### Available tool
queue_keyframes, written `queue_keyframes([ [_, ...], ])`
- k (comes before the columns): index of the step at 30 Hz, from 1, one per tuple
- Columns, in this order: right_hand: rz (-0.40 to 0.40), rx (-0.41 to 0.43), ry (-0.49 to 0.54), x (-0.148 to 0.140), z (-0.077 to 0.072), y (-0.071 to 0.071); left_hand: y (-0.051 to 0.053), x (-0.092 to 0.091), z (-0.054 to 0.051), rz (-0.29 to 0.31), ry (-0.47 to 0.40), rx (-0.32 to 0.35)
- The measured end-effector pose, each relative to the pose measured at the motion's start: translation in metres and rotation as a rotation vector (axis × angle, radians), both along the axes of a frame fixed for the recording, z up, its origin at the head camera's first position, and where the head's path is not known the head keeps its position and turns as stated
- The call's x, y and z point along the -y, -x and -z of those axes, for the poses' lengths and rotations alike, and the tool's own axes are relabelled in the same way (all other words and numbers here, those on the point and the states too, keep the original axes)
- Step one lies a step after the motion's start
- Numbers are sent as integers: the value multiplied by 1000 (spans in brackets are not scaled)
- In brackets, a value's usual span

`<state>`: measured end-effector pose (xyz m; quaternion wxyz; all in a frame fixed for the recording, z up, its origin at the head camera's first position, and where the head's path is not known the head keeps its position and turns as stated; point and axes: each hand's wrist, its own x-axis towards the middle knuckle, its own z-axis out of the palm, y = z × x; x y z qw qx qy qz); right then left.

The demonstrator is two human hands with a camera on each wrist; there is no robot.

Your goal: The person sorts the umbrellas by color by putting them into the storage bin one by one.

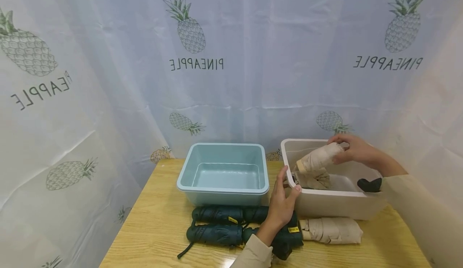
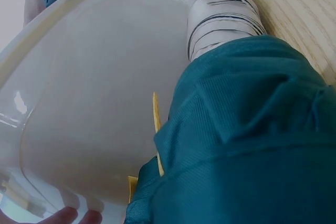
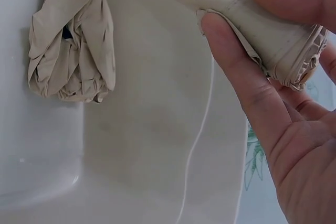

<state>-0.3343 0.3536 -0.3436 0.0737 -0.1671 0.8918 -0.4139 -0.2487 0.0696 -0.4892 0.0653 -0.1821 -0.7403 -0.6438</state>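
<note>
Fingertip pinch could slip

The right hand (image 1: 356,151) pinches one end of a beige, rolled-fabric umbrella (image 1: 318,159), tilted over the off-white, rectangular plastic bin (image 1: 332,204), where a crumpled beige cloth roll (image 1: 322,180) lies. The left hand (image 1: 282,207) spreads against the bin's near-left corner. If that pinch slackens, the umbrella could drop or snag on the roll beneath.

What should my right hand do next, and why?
Probably lower the held umbrella into the beige bin: your right hand grips it at the bin's opening, a similar umbrella lies inside, and your left hand is at the near corner.
</note>
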Motion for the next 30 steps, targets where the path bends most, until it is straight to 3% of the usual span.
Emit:
queue_keyframes([
  [11, -13, -11, -82, 5, 14, 17, 1, 1, 0, 2, 7, 2],
  [30, -52, 92, -58, 24, 25, 31, 1, 1, 0, -20, 14, 17],
])
